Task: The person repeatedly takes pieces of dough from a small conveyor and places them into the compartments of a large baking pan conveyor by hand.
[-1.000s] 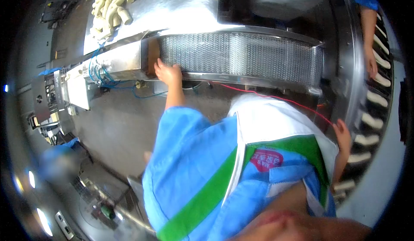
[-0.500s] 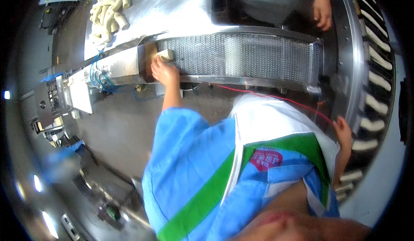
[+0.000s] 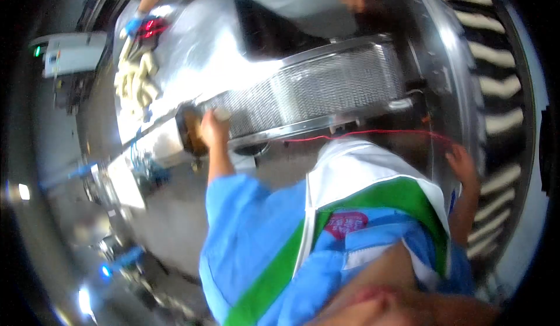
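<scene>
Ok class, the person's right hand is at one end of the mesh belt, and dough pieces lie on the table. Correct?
The hand is wrong: the head view shows the left hand at that end of the mesh belt. Dough pieces do lie on the table.

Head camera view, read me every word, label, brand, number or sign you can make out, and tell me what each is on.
Nothing is clear enough to quote.
Pinkish-red badge on the blue clothing: lettering too blurred to read.
Red-lit display beside the pale pieces: characters too blurred to read.
Whitish box with a green light: no readable text.
</scene>
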### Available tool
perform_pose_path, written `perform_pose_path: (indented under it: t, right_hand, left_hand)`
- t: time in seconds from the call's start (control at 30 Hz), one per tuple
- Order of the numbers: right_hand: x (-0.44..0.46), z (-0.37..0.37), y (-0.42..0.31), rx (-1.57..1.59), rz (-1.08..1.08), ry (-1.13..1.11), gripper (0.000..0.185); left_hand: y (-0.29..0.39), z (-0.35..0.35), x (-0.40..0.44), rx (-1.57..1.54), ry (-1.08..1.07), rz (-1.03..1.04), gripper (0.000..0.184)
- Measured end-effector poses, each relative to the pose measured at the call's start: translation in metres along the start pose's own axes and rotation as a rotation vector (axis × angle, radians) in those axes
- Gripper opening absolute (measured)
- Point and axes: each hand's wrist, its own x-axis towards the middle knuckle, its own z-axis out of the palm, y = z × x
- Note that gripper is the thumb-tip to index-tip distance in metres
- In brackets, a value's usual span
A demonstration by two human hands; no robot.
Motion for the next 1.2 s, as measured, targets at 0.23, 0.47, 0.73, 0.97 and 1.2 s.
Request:
perform_pose_path:
  t: [0.23,0.47,0.73,0.97,1.2]
  right_hand:
    - [-0.023,-0.030,0.002,-0.028,-0.244,0.130,0.050]
    - [-0.027,-0.039,-0.004,0.172,-0.608,0.116,0.059]
    - [-0.095,-0.096,-0.033,0.167,-0.720,0.773,0.081]
    - [-0.062,-0.118,0.046,0.299,-0.651,1.156,0.049]
    - [0.022,-0.165,0.052,0.228,-0.662,1.292,0.042]
  left_hand:
    - [-0.049,-0.096,-0.018,-0.355,0.301,0.048,0.055]
    - [0.139,-0.245,-0.103,-0.908,0.379,0.080,0.066]
    - [0.331,-0.266,-0.200,-1.869,-0.033,0.864,0.054]
    - [0.431,-0.241,-0.282,-1.880,-0.775,1.183,0.071]
    - [0.478,-0.188,-0.261,-1.647,-0.624,1.160,0.064]
